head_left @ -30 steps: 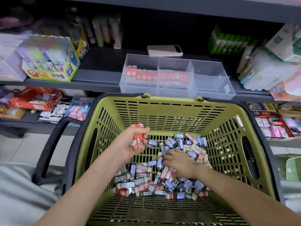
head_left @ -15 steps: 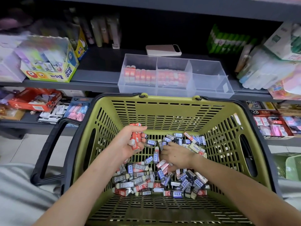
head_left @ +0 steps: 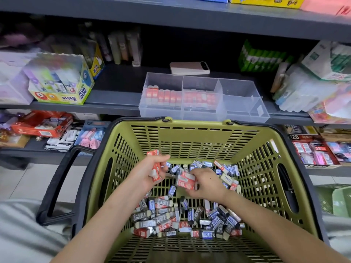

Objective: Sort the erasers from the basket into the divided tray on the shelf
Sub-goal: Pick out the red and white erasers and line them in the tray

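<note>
Far to the left of the left hand, a yellow glue box is seen on the shelf, and below it the basket's black handle is folded outward. The left hand is held inside the green basket, above the floor of it, with the fingers curled round a small stack of red erasers. The stack's long axis is nearly upright, the upper end pointed toward the shelf and leaned slightly left. Just to the right of that hand, close but apart from it, a single red eraser is pinched at the fingertips of the right hand. Its long axis is laid roughly crosswise, with the free end pointed toward the left hand. Below and between both wrists, the loose erasers are heaped on the basket floor, red, blue and black sleeves pointing every way; more are scattered behind the right hand. Beyond both hands, past the basket's far wall, the clear divided tray is set on the shelf. Rows of red erasers are stood on end in its left compartment and its middle compartment. A flat pink device is laid behind the tray.
</note>
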